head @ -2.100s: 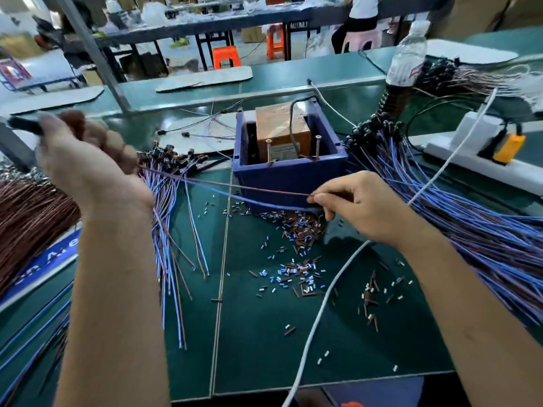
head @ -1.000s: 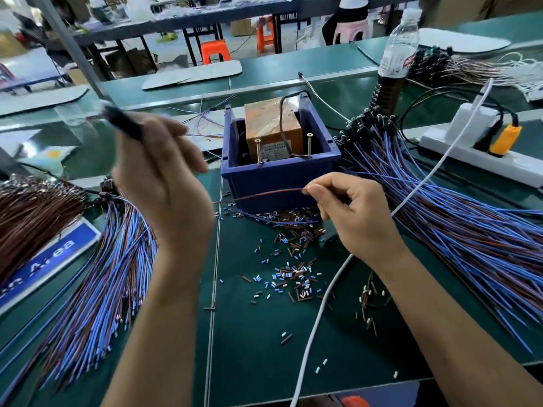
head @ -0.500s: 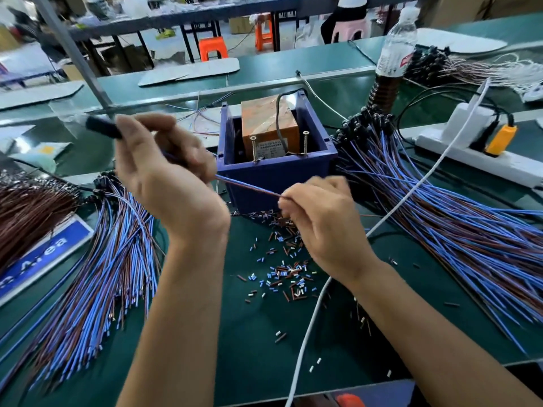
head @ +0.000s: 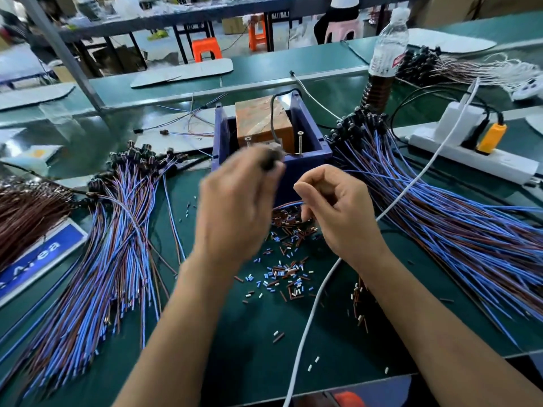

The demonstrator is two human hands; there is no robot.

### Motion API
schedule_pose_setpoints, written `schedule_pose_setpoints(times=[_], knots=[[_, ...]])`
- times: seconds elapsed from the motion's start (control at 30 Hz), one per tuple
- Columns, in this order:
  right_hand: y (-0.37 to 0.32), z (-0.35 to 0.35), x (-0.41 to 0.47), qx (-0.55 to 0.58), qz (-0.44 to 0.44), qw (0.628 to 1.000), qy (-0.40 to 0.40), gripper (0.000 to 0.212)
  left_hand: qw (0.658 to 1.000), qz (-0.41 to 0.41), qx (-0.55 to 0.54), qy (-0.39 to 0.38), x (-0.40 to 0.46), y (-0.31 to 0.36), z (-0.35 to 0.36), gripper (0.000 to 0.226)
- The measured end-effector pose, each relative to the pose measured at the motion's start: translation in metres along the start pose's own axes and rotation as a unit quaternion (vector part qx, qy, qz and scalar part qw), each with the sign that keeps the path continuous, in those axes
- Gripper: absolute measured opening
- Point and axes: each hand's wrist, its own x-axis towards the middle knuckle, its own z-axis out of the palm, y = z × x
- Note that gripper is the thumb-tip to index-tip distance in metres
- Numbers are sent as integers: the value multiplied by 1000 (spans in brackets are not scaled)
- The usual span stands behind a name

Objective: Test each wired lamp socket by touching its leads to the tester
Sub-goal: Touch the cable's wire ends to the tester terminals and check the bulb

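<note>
A small black lamp socket [head: 271, 160] is gripped in the curled fingers of the left hand [head: 235, 207], which is blurred, just in front of the blue box [head: 308, 164]. The socket's brown and blue leads [head: 286, 204] are seen bending across to the right hand [head: 338, 212], where they are pinched between the curled fingers and the thumb. Both hands are held close together over the green table [head: 235, 348], right before the front wall of the box. Inside the box an orange-brown tester [head: 261, 118] is seen, wrapped in clear tape, with a black cable on top. Two upright screws [head: 300, 142] are stood at the front of the box; the left one is partly hidden by the blurred hand. Whether the leads are touching a screw cannot be told. Under the hands, many tiny cut bits of wire cover [head: 282, 271] are scattered, brown, blue and white. A big bundle of wired sockets [head: 117, 230] is spread on the left, and another bundle [head: 440, 215] is fanned out on the right. A white cable [head: 311, 312] is laid across the table toward a white power strip [head: 470, 154]. A plastic bottle [head: 388, 51] is stood behind the box, to the right.
</note>
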Motion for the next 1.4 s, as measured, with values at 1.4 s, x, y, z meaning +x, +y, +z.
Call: schedule_pose_setpoints(times=[1.4], knots=[[15, -6, 2, 86, 126, 985, 82, 9, 952, -238, -183, -58, -34, -16, 14, 20]])
